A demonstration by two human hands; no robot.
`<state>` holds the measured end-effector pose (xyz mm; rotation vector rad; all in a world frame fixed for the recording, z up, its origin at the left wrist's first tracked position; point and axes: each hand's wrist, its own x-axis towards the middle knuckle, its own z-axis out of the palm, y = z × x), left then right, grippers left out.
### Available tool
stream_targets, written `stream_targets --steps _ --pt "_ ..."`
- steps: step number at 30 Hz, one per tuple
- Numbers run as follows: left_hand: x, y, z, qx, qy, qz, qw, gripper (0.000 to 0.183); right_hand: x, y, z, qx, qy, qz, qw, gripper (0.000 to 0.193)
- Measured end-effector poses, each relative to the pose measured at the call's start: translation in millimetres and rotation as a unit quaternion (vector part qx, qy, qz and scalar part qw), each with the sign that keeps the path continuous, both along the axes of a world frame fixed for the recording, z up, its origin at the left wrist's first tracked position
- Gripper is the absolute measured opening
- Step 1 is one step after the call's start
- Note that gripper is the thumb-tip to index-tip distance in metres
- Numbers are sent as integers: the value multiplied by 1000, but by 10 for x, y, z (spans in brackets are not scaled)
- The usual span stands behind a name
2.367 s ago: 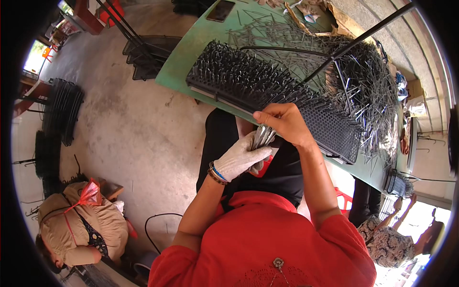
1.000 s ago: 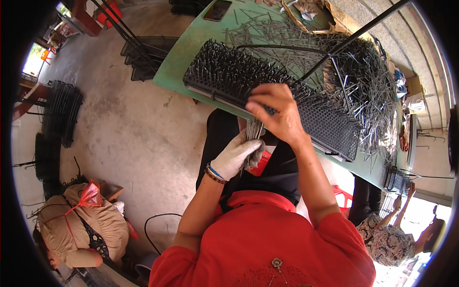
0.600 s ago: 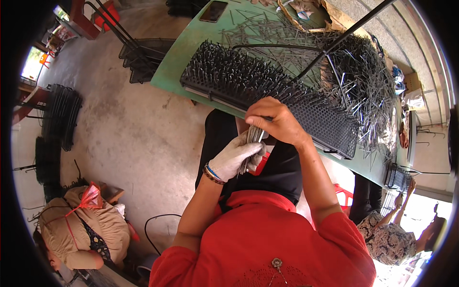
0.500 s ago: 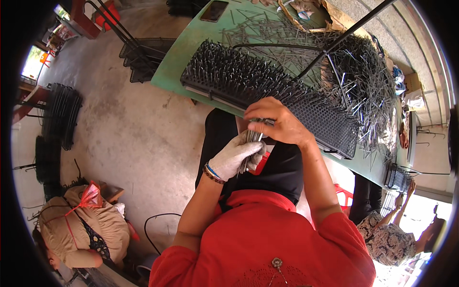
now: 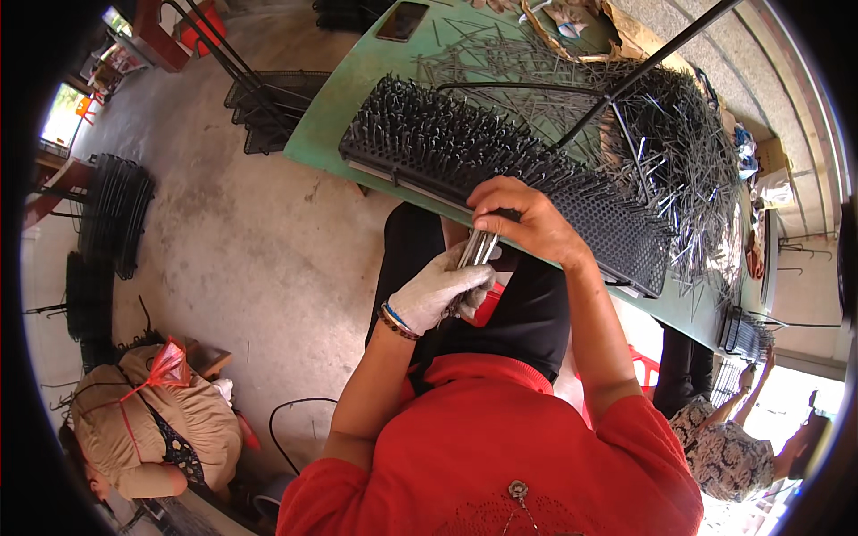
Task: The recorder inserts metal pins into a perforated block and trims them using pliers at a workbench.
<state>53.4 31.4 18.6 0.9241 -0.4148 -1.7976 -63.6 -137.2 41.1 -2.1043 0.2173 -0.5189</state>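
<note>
Head view: a bundle of metal pins (image 5: 474, 255) is being gripped in the gloved left hand (image 5: 438, 290), closed round it, just below the black pin board (image 5: 500, 170). Pins at bundle top are being pinched by the bare right hand (image 5: 527, 219), at board's near edge, w/ fingers curled.

The bare right hand (image 5: 527, 221) is coming back down from the black perforated tray studded with metal pins (image 5: 500, 165), where it was reaching a second ago, and is pinching pins from the bundle of thin grey metal pins (image 5: 475, 252) in the white-gloved left hand (image 5: 440, 290), which is sitting slightly lower than before.
</note>
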Motion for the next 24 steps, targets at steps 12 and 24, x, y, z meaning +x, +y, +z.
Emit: stream_targets --steps 12,24 --pt "-43 -43 -119 -16 -19 56 998 31 14 40 -77 238 44 -144 960 19" --pt "-83 -35 -114 7 29 137 990 28 -44 149 -80 364 -2 -136 921 31"
